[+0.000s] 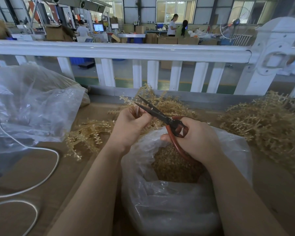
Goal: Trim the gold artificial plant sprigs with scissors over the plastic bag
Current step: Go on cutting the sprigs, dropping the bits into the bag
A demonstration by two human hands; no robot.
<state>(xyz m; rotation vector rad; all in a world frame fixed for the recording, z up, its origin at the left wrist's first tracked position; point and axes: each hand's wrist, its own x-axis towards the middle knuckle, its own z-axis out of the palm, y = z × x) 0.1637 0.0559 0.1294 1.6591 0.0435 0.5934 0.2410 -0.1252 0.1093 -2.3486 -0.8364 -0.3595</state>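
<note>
I'm holding one gold sprig (pixel 131 101) in my left hand (pixel 132 124), fingers curled and pinching its stem w/ thumb against fingertips; the sprig's leafy end is sticking up and away from me toward the far edge of the bench (pixel 41 167). My right hand (pixel 197 136) is gripping the scissors (pixel 157 114), fingers wrapped through the red handle loops, thumb side facing me. Blades are slightly apart, pointing up-left across the sprig, tips just past my left fingertips.

The relation that matters: the stem's long axis is running roughly away from me, the blades are crossing it at an angle from the right, so the cut point is sitting just beyond my left fingers, btwn them and the blade tips. Left hand is nearer the sprig; right is only bringing the tool. I can't tell whether the stem is actually seated btwn the blades or lying just beside them.

Both hands are hovering above the open mouth of the plastic bag (pixel 228 150), which is sitting near the bench's front edge and already holding gold trimmings. More sprigs are lying in a loose heap (pixel 89 133) left of the bag and a bigger pile (pixel 266 123) toward the right edge. Probably next: closing the blades w/o nicking my fingertips, which are very close.
</note>
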